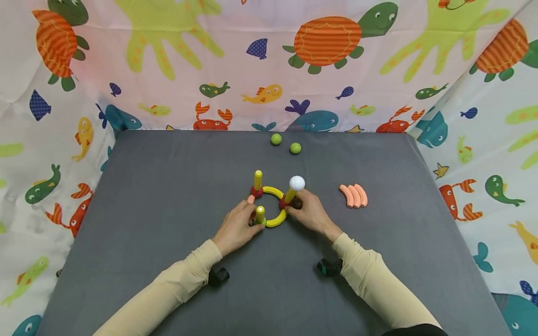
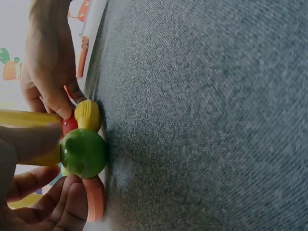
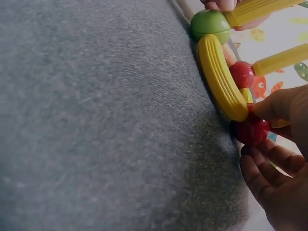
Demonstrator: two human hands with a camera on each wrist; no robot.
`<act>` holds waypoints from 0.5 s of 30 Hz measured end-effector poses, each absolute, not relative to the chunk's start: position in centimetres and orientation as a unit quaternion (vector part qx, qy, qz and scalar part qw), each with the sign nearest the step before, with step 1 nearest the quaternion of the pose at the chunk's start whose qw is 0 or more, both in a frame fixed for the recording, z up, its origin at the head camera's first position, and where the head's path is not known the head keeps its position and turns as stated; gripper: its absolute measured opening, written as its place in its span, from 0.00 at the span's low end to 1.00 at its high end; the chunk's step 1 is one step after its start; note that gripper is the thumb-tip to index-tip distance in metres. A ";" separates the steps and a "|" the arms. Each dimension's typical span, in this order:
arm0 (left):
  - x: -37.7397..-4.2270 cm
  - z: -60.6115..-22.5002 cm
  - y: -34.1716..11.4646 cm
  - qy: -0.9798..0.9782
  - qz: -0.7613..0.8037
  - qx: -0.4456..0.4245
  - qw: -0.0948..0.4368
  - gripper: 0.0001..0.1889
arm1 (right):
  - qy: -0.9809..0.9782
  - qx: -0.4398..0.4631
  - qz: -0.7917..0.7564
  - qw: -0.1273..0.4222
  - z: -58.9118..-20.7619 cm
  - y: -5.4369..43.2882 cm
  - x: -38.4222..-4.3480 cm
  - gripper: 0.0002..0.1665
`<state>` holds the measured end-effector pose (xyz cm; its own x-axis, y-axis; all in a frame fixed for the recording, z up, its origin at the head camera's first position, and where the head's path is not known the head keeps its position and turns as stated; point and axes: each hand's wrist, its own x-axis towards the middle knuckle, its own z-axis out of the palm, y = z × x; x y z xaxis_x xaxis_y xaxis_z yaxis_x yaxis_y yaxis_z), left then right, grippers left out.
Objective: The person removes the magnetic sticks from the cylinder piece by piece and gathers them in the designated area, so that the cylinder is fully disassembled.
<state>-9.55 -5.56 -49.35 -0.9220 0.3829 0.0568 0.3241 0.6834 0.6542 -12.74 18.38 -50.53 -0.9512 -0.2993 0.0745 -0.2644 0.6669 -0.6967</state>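
A ring of curved yellow pieces (image 1: 277,221) and ball connectors lies on the grey table. My left hand (image 1: 237,226) holds the green ball (image 2: 84,154), from which a yellow rod stands up; a curved pink piece (image 2: 95,199) runs off beside the fingers. Opposite, my right hand (image 1: 311,212) pinches a red ball (image 3: 251,131) at the ring's right side. That ball's yellow rod (image 1: 290,195) leans a little and carries a white ball (image 1: 297,183). Another red ball (image 1: 256,192) with an upright rod (image 1: 258,179) sits at the ring's far left, untouched.
Several loose curved pink pieces (image 1: 354,196) lie side by side to the right. At the far edge of the table (image 1: 168,163) are two green balls, one left (image 1: 276,139) and one right (image 1: 295,148). Cloth with sea animals (image 1: 235,107) hangs around the table.
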 end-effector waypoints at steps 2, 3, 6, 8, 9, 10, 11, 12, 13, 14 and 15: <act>-9.6 -49.4 -5.7 0.917 0.347 0.192 0.040 0.12 | 0.911 -0.156 -0.380 0.018 -50.5 18.4 -12.4 0.13; -9.7 -49.4 -5.8 0.918 0.346 0.191 0.039 0.12 | 0.910 -0.156 -0.384 0.017 -50.5 18.3 -12.2 0.13; -10.1 -49.3 -6.2 0.920 0.344 0.183 0.031 0.11 | 0.905 -0.155 -0.397 0.011 -50.6 18.2 -11.4 0.12; -10.6 -49.4 -6.6 0.923 0.343 0.175 0.019 0.10 | 0.903 -0.153 -0.401 0.006 -50.7 18.0 -10.8 0.13; -11.0 -49.4 -6.7 0.923 0.344 0.171 0.015 0.10 | 0.903 -0.150 -0.402 0.004 -50.7 17.9 -10.6 0.13; -11.3 -49.4 -6.9 0.923 0.346 0.167 0.011 0.10 | 0.903 -0.148 -0.402 -0.001 -50.8 17.7 -10.4 0.13; -11.6 -49.4 -7.0 0.923 0.348 0.165 0.008 0.10 | 0.904 -0.147 -0.402 -0.005 -50.9 17.6 -10.2 0.13; -12.0 -49.4 -7.1 0.922 0.350 0.164 0.007 0.10 | 0.906 -0.144 -0.399 -0.011 -50.9 17.4 -10.0 0.13; -12.3 -49.4 -7.1 0.921 0.353 0.163 0.008 0.10 | 0.907 -0.141 -0.397 -0.016 -51.0 17.2 -9.9 0.13; -12.6 -49.4 -7.2 0.920 0.357 0.160 0.013 0.10 | 0.907 -0.139 -0.396 -0.021 -51.0 17.0 -9.8 0.13; -12.7 -49.4 -7.2 0.920 0.359 0.158 0.017 0.11 | 0.909 -0.135 -0.394 -0.024 -51.0 16.9 -9.7 0.13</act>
<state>-12.73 -7.21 -49.38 -0.9494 0.3033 0.0819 0.2785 0.6916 0.6664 -9.70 16.90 -50.98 -0.9625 -0.2255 0.1505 -0.2640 0.6532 -0.7097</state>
